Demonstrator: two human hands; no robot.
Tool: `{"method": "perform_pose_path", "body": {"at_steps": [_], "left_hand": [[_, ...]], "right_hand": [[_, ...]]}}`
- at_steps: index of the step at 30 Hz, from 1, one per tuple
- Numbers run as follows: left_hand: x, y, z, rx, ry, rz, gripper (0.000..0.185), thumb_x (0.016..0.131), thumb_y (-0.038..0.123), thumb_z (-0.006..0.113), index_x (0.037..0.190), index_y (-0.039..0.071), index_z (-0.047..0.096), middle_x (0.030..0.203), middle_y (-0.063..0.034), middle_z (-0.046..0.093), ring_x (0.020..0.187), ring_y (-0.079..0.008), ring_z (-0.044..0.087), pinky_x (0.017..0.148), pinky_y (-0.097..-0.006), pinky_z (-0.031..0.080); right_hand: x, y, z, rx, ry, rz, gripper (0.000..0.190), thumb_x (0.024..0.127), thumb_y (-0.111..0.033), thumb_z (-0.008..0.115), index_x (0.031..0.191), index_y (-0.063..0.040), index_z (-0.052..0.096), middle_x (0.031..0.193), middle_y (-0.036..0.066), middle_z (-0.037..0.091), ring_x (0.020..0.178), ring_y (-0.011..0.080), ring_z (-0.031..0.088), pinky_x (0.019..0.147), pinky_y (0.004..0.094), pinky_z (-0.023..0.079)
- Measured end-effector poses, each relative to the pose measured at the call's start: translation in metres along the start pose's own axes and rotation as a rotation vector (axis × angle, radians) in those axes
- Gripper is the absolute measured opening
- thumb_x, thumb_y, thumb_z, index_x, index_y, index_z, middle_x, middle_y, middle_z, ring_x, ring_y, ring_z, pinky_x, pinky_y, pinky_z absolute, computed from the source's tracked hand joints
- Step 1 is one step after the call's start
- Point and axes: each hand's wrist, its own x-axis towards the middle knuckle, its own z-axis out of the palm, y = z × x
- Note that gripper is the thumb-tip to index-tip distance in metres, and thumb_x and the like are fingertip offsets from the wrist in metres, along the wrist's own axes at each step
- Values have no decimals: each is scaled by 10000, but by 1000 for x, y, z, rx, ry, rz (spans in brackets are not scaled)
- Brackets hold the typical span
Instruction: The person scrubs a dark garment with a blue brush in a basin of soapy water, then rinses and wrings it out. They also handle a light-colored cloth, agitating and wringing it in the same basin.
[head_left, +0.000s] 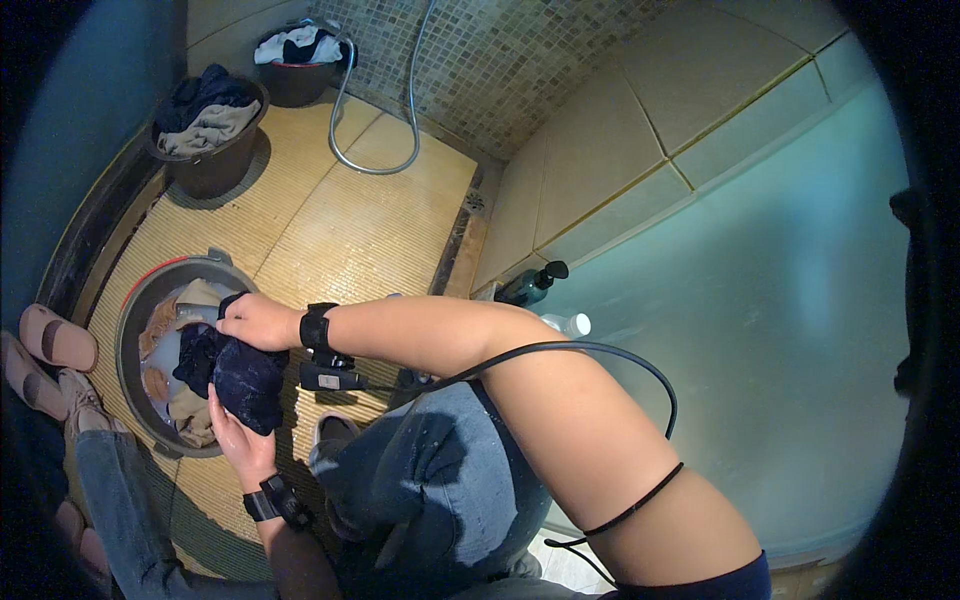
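Note:
A dark navy wet garment (251, 379) is bunched between my two hands, over the right part of a grey basin (131, 375). My right hand (262, 321) grips its upper end from above, fingers curled into the cloth. My left hand (244, 439) is below, near the basin's lower edge, its palm and fingers against the underside of the cloth. Part of the garment hangs towards the cloudy water (171, 349). Beige and brown cloth (191, 416) lies in that water. Both wrists wear black straps with small devices.
A dark bucket (214, 169) with navy and grey clothes and another (300, 84) with white and black clothes stand behind. A metal shower hose (375, 171) loops over ribbed tiles. Bottles (525, 286) stand by the frosted panel. Pink slippers (58, 337) lie left. A black cable (600, 345) crosses my right arm.

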Motion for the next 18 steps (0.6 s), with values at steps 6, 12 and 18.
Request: {"method": "perform_pose_path", "body": {"at_steps": [6,12,18], "left_hand": [[-1,-2,10,37,-30,-49,479,981,359,398,1311,19,469,1296,-118,542,1167,-272,540,1021,-417,411],[1,2,1,328,8,114,481,985,356,385,1290,-6,469,1259,-139,562,1137,-252,563,1006,-395,427],[-2,-3,-10,177,-126,43,491,1011,343,279,1334,-9,392,1287,-131,542,1177,-242,536,1036,-402,399]], "right_hand": [[-2,-2,-1,8,7,-7,366,912,-301,536,786,35,611,732,206,601,687,260,576,683,383,461],[-6,-8,-6,-39,-42,-51,334,896,-284,532,785,22,608,760,220,602,723,350,590,687,415,459],[-6,-19,-12,-24,-104,6,323,906,-286,527,812,8,624,773,210,619,742,346,599,702,402,462]]}}
